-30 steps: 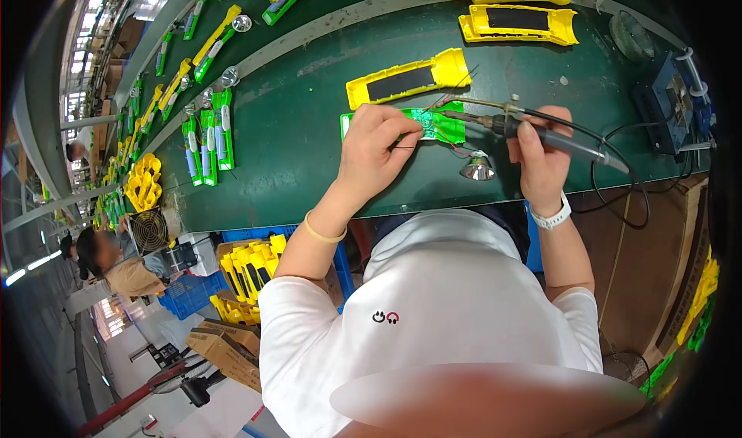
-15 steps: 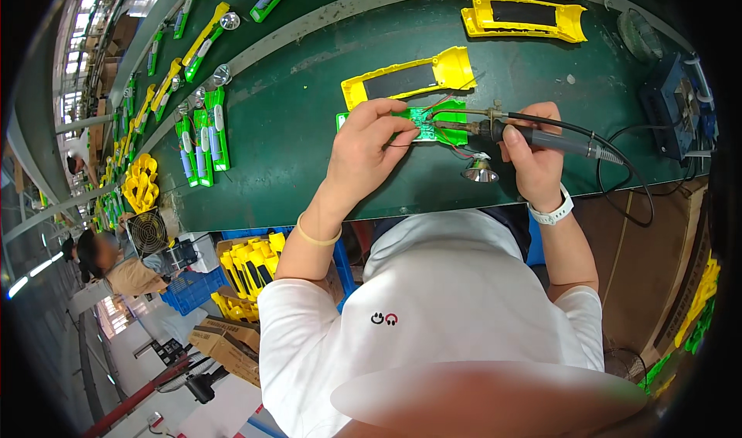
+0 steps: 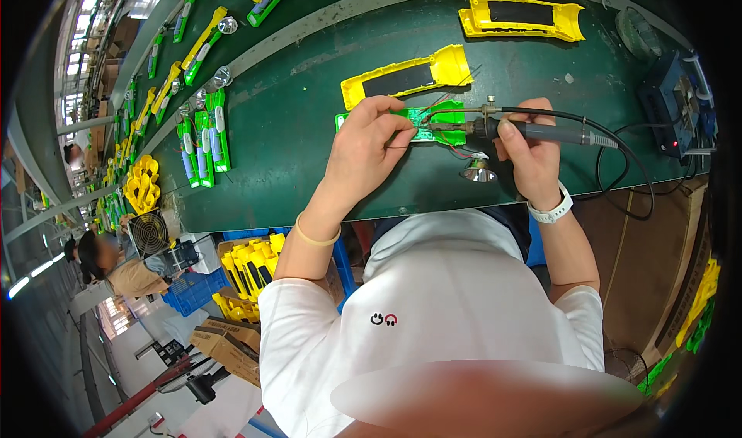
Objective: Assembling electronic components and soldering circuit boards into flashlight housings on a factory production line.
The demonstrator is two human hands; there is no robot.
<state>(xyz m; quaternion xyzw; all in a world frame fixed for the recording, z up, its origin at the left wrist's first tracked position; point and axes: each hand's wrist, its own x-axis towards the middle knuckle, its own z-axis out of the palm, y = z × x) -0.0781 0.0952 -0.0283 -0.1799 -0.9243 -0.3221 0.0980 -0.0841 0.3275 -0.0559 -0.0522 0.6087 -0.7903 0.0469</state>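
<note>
My left hand (image 3: 368, 152) pinches down on a green torch half (image 3: 442, 125) holding a small green circuit board, which lies on the green bench (image 3: 294, 113). My right hand (image 3: 532, 153) grips a soldering iron (image 3: 541, 132) like a pen, its tip resting at the board. Thin red and black wires trail from the green part. A silver reflector cone (image 3: 478, 173) sits just below it, by my right hand. A yellow torch shell (image 3: 406, 74) with a black panel lies right behind the green part.
A blue soldering station (image 3: 674, 102) stands at the right, its black cable looping over the bench edge. More yellow shells (image 3: 525, 13) lie at the back. Green assembled halves (image 3: 202, 140) line the left. A fan (image 3: 148, 233), crates of yellow parts (image 3: 251, 272) and another person (image 3: 104, 260) are below left.
The iron tip has stayed at the board. My left hand has shifted slightly on the green part; otherwise little differs.
</note>
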